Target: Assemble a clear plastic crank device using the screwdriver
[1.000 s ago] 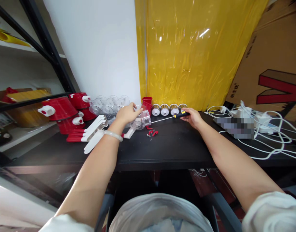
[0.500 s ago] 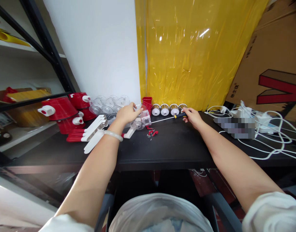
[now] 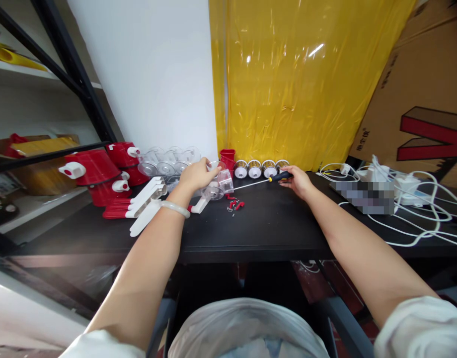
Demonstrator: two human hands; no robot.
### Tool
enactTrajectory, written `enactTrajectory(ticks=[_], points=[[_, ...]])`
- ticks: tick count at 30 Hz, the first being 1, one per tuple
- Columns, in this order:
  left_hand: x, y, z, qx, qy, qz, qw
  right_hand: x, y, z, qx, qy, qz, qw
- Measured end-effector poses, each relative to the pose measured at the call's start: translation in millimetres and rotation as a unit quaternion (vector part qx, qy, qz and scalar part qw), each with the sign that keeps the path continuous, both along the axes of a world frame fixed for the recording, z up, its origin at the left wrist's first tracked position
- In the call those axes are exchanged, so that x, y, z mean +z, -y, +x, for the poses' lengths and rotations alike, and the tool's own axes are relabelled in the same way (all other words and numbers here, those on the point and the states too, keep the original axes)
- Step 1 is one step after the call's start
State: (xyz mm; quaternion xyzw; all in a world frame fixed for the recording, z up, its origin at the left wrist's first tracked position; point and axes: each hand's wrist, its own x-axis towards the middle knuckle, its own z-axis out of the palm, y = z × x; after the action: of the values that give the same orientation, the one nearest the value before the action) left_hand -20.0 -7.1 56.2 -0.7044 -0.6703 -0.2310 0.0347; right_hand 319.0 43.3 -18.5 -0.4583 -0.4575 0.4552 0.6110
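Note:
My left hand (image 3: 197,175) is closed on a clear plastic part (image 3: 224,182) near the back of the black table. In my right hand (image 3: 298,182) is the dark blue and yellow handle of a screwdriver (image 3: 280,176). Its long shaft points left, and the tip reaches the right end of the clear part; whether it meets a screw is too small to tell. Just in front of the tip lie small red plastic pieces (image 3: 239,205) and several tiny screws (image 3: 230,209). A white handle-like piece (image 3: 200,205) sits below my left hand.
Behind stand several white-ended cylinders (image 3: 254,172), a red container (image 3: 227,158) and clear plastic cups (image 3: 165,166). Red housings (image 3: 90,171) and white-and-red handles (image 3: 145,196) are at left. White cables (image 3: 429,223) tangle at right. A lined bin (image 3: 247,308) stands below the table's front edge.
The fingers of my right hand have shifted on the screwdriver handle, with more of the handle showing. My left hand and the clear part have stayed in place.

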Motion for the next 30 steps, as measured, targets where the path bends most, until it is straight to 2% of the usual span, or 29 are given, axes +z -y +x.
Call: enactTrajectory(ticks=[11,19,24,30], points=[[1.0,2.0,0.6,0.002,-0.001,-0.004,1.0,1.5,1.8,-1.9,0.001,0.01,0.016,1.0],[1.8,3.3,1.7,0.002,-0.002,-0.009,1.0,-2.9,-4.4,0.4,-0.038,0.04,0.027,0.998],[1.2,1.3,0.4,0.003,-0.003,-0.007,1.0,1.9,-1.5,-1.5,-0.021,-0.022,-0.007,1.0],[-0.1,0.2,-0.1,0.003,-0.006,0.003,1.0,4.3,3.7,-2.3,0.009,-0.063,0.009,0.998]])
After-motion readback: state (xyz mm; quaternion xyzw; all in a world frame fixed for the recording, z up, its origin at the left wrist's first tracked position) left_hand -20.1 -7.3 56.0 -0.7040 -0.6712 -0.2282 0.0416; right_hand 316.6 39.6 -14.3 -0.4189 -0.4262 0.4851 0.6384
